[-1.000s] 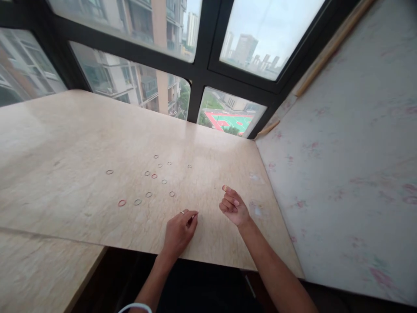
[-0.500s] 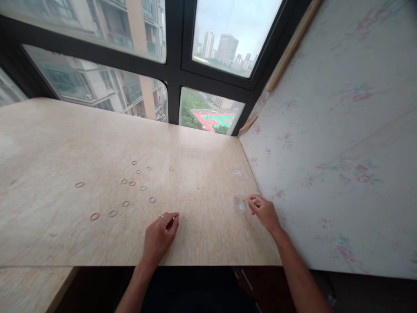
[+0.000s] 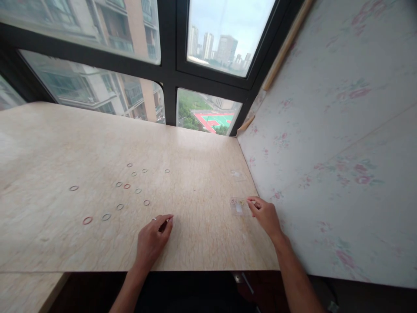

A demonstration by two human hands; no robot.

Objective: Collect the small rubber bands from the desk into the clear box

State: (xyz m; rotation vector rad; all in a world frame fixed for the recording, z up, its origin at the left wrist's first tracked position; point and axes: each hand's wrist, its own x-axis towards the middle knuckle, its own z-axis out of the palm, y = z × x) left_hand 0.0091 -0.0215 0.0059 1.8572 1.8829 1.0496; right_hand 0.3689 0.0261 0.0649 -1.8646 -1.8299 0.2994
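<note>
My left hand (image 3: 154,237) rests low over the marble-patterned surface, thumb and forefinger pinched together. Whatever it may hold is too small to make out. To the right, my right hand (image 3: 264,215) is closed in a pinch at the right edge of a small clear plastic box (image 3: 239,209). Inside that box lie a few tiny items, one yellowish, and a pale label shows. Whether the right fingertips grip anything is unclear. Several thin rings lie scattered at left, among them a red ring (image 3: 87,221), a grey ring (image 3: 106,217) and a purplish ring (image 3: 147,202).
A second clear plastic piece (image 3: 238,174) lies farther back near the floral wall (image 3: 325,152), which bounds the right side. Dark-framed windows (image 3: 169,87) stand along the back. The surface's front edge (image 3: 195,271) runs close below my hands.
The view has shifted slightly, so everything sits a little left and lower. The right fingertips have drawn slightly away from the yellowish item in the box. My left hand keeps its pinch.
</note>
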